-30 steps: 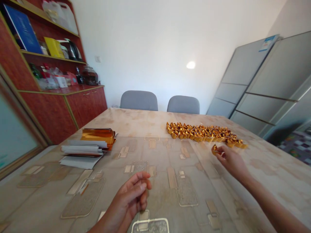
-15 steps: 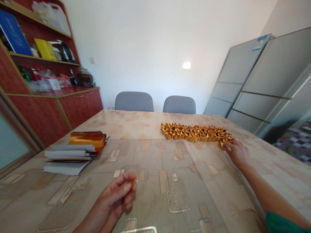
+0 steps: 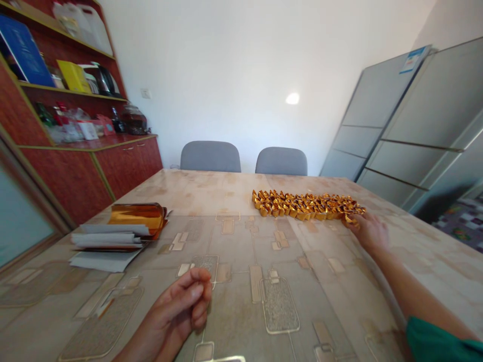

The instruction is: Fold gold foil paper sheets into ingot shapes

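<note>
Your right hand (image 3: 372,234), at frame right, touches the end of many finished folded gold papers (image 3: 302,206), grip unclear. Your left hand (image 3: 181,304), lower centre, curls loosely, apparently empty. Stacked sheets (image 3: 132,214), frame left, look unused.

Right grip (image 3: 372,233) at gold pieces (image 3: 302,206), patterned table (image 3: 241,256)

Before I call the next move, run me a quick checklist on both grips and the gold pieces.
1. Right grip at the right end of the gold folded pieces: ok.
2. Right grip free of the piece beneath it: cannot tell, contact is hidden.
3. Left grip away from the gold folded pieces: ok, loosely curled, nothing visible in it.
4. Gold folded pieces grouped closely together: ok.
5. Paper stack apart from both grips: ok, beyond the left one.
</note>
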`<action>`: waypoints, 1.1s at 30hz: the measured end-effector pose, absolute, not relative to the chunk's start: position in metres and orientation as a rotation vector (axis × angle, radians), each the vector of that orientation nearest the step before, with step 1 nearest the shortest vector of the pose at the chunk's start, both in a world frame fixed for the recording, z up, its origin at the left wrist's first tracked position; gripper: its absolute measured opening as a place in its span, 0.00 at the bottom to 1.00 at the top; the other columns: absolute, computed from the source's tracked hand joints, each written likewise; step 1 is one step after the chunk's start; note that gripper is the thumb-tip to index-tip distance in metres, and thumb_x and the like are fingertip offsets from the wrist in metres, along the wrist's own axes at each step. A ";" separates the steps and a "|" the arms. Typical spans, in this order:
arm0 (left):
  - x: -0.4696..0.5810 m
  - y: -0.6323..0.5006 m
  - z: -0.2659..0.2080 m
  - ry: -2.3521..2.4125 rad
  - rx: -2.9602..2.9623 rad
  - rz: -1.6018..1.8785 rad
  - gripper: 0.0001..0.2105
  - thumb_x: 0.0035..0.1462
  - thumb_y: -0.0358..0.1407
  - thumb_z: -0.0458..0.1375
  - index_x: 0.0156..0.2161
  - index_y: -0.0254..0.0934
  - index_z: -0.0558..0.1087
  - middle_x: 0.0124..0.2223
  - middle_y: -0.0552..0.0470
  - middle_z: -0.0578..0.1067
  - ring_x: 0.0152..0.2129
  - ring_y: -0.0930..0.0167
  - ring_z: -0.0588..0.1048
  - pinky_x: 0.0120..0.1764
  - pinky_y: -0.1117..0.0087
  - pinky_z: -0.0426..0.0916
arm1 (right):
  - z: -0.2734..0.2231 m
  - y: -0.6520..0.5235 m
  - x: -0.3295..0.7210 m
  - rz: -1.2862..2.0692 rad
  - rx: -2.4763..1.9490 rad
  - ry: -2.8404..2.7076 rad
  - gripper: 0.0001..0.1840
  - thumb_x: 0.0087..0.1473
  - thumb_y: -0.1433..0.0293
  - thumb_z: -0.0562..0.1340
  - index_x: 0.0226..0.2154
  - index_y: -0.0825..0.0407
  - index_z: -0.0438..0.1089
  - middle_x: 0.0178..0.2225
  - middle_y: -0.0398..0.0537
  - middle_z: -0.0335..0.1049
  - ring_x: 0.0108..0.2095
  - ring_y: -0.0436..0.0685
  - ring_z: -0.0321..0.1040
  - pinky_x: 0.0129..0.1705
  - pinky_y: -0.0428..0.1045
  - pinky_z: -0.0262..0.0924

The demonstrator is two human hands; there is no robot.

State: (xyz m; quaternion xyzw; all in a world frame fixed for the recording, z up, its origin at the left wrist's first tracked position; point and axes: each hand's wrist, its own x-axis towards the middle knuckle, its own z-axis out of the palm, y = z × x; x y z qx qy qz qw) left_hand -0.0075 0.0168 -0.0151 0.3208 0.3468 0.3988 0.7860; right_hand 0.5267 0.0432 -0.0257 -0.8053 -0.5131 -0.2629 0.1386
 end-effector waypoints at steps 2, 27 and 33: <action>-0.007 0.017 -0.016 0.762 0.709 0.862 0.13 0.47 0.40 0.69 0.37 0.39 0.75 0.30 0.55 0.70 0.23 0.75 0.62 0.28 0.73 0.60 | -0.022 0.041 0.518 -0.745 -2.289 -1.459 0.11 0.55 0.67 0.60 0.37 0.52 0.77 0.39 0.62 0.73 0.41 0.72 0.65 0.37 0.59 0.57; -0.188 0.145 0.022 1.720 2.523 1.030 0.16 0.59 0.34 0.49 0.44 0.36 0.77 0.53 0.41 0.77 0.52 0.60 0.72 0.58 0.55 0.59 | 0.002 0.001 0.180 0.662 -1.173 -1.846 0.08 0.58 0.68 0.59 0.32 0.48 0.74 0.30 0.46 0.75 0.32 0.57 0.71 0.35 0.50 0.64; -0.187 0.158 0.021 1.696 2.610 0.836 0.18 0.61 0.31 0.45 0.34 0.38 0.78 0.43 0.49 0.82 0.46 0.60 0.75 0.62 0.49 0.47 | -0.006 0.001 0.177 0.761 -1.248 -1.752 0.10 0.57 0.65 0.59 0.29 0.48 0.74 0.29 0.47 0.76 0.31 0.58 0.71 0.35 0.51 0.64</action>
